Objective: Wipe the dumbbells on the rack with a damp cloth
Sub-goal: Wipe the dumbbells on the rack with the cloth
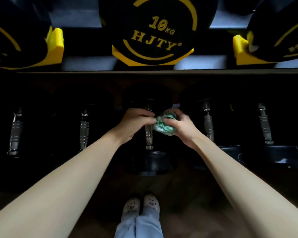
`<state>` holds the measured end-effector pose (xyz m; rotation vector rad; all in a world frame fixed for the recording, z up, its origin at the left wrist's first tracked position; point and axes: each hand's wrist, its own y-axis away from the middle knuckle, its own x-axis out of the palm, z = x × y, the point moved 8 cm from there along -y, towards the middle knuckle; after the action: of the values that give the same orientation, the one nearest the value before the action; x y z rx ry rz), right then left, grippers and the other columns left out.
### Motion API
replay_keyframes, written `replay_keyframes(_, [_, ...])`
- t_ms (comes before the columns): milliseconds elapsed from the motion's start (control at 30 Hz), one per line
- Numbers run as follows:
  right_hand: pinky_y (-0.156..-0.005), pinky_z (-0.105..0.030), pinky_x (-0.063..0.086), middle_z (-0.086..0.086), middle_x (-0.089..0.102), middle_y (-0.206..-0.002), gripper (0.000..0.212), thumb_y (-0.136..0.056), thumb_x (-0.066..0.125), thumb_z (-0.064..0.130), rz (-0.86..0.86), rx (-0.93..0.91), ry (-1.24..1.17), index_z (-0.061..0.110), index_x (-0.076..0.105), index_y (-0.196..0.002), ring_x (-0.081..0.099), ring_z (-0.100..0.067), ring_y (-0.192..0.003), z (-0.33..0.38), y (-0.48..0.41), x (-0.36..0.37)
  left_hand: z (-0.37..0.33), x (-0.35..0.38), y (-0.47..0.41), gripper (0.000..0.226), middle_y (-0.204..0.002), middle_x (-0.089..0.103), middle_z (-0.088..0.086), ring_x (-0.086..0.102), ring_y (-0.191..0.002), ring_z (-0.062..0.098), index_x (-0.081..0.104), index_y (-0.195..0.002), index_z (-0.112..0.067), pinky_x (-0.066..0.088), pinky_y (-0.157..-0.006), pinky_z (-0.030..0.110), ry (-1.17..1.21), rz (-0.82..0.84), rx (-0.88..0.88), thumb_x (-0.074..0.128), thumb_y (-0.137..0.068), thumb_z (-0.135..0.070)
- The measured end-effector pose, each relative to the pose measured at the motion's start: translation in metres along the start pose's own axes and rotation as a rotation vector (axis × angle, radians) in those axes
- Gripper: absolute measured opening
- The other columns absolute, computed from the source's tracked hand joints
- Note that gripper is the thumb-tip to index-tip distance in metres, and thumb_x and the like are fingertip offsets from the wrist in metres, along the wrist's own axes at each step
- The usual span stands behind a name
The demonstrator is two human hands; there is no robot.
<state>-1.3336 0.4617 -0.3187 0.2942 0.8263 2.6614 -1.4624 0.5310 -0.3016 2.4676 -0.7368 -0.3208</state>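
Curled round a bunched green cloth [164, 124], the right hand [181, 128] grips it just right of the middle dumbbell [149, 136] on the lower shelf of the rack [93, 71]. That dumbbell's long axis runs near to far. The left hand [134, 122], fingers bent, pinches the cloth's left edge above the chrome handle. Both forearms reach forward and converge.

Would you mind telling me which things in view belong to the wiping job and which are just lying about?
Part of the job: green cloth, gripped by left hand and right hand; middle dumbbell on the lower row; 10 kg dumbbell above; rack.
Just there: yellow cradles; clogs.
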Motion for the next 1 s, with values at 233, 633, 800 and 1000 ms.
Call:
replay_keyframes(233, [-0.075, -0.030, 0.053, -0.002, 0.062, -0.091, 0.035, -0.077, 0.063, -0.011, 0.026, 0.000, -0.012, 0.020, 0.059, -0.093, 0.063, -0.018, -0.082, 0.002, -0.021, -0.004, -0.004, -0.025, -0.030, 0.003, -0.071, 0.062, 0.005, 0.055, -0.059, 0.003, 0.065, -0.081, -0.005, 0.044, -0.062, 0.017, -0.405, -0.173, 0.228, 0.068, -0.081, -0.005])
replay_keyframes(633, [-0.081, -0.009, 0.031, -0.011, 0.059, -0.106, 0.033, -0.074, 0.062, -0.010, -0.540, -0.420, 0.611, 0.006, 0.067, -0.102, 0.057, -0.022, -0.099, -0.009, -0.045, -0.007, 0.066, -0.035, -0.080, 0.008, -0.061, 0.053, 0.003, 0.047, -0.028, -0.004, 0.060, -0.083, -0.006, 0.039, -0.033, 0.012, 0.012, -0.324, -0.150, 0.059, -0.090, -0.005])
replay_keyframes(800, [-0.081, -0.011, 0.032, -0.015, 0.065, -0.108, 0.032, -0.075, 0.063, -0.008, -0.574, -0.380, 0.610, 0.005, 0.070, -0.104, 0.060, -0.028, -0.103, -0.015, -0.055, -0.011, 0.077, -0.041, -0.100, 0.026, -0.047, 0.059, -0.006, 0.052, -0.035, 0.003, 0.056, -0.063, -0.011, 0.040, -0.037, 0.010, 0.000, -0.358, -0.165, 0.064, -0.088, -0.010])
replay_keyframes(1000, [-0.096, -0.022, 0.041, -0.011, 0.066, -0.116, 0.036, -0.080, 0.067, 0.001, -0.398, -0.052, 0.538, 0.007, 0.066, -0.115, 0.059, -0.022, -0.112, -0.034, -0.082, -0.026, 0.088, -0.044, -0.099, 0.027, -0.033, 0.053, -0.011, 0.051, -0.033, -0.001, 0.056, -0.057, -0.012, 0.045, -0.042, 0.014, -0.093, -0.329, -0.245, 0.075, -0.076, -0.013])
